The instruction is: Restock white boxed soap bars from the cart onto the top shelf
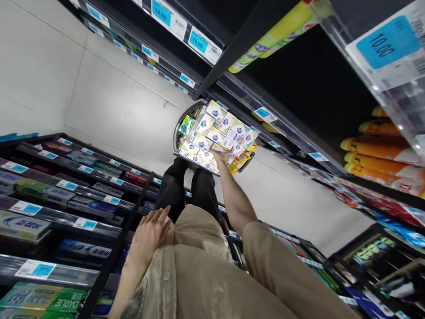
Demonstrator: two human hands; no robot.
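Observation:
A dark-rimmed shopping basket (176, 142) stands on the floor by my feet, filled with white-and-yellow boxes (204, 124) that look like bar soap. My right hand (222, 155) reaches down onto these boxes, thumb and fingers apart; its fingertips are small and partly lost against the cartons, and no box is lifted. A green packet (186, 125) lies at the basket's left end, and shiny yellow packets (234, 167) poke out near its right end. Beside my thigh, my left hand (150, 234) rests with fingers stretched out, holding nothing.
Shelves with toothpaste boxes (35, 309) line the left side. On the right, shelving with price tags (388, 42) holds orange bottles or packs (379, 157) and yellow-green cans (279, 29). Pale floor tiles (114, 101) run between the shelves.

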